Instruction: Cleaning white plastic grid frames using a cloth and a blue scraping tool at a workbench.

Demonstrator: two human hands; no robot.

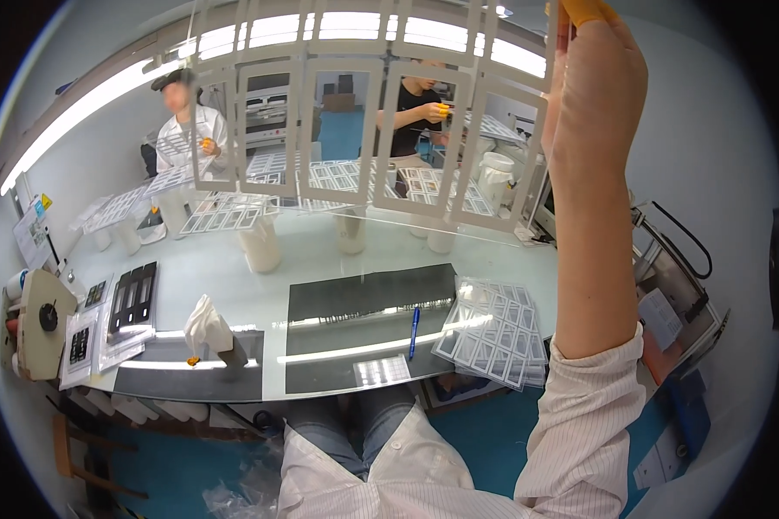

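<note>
My right hand (pixel 599 95) is raised high at the upper right, with yellow covers on its fingertips. Its fingers are closed on the edge of a clear sheet (pixel 304 130) printed with rows of white rectangular frames. The sheet hangs upright across the top of the view, above the table, and the room shows through it. Its upper part runs out of the picture. My left hand is not visible. Below the sheet, a blue pen (pixel 415 333) lies on a dark mat (pixel 363 298). A stack of similar framed sheets (pixel 493 333) rests to the right of the pen.
A crumpled white tissue (pixel 206 322) stands at left on the glass table (pixel 273 346), near dark-panelled pieces (pixel 135 298). Further back, more framed sheets lie on white cylinders (pixel 260 246). Two people (pixel 195 130) work across the table. A metal-framed device (pixel 679 290) stands at right.
</note>
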